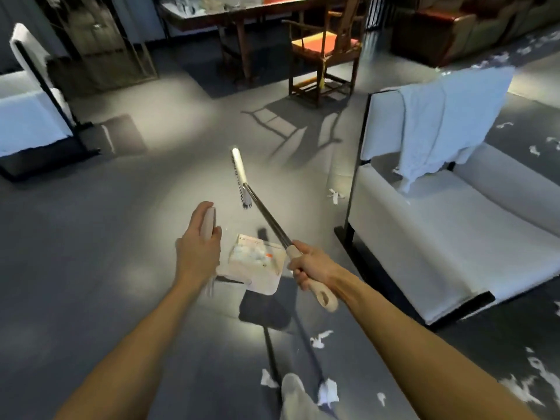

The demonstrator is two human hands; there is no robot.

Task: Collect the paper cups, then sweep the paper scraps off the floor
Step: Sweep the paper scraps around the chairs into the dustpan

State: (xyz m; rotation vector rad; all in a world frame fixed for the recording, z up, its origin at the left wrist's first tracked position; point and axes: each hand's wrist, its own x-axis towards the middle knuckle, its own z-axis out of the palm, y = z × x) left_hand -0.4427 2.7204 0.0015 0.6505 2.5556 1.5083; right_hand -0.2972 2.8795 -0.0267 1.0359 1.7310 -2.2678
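My right hand grips the beige handle of a broom, whose metal shaft points up and away; its white brush head is lifted off the floor. My left hand is closed around the pale handle of a dustpan, which hangs just below my hands and holds white paper scraps and crumpled paper. More paper scraps lie on the grey floor near my feet, beside the sofa and at the far right. No paper cups are visible on the floor.
A white sofa with a white cloth draped over its back stands at right. Another white seat is at far left. A wooden chair and a long table stand ahead. My foot shows at the bottom.
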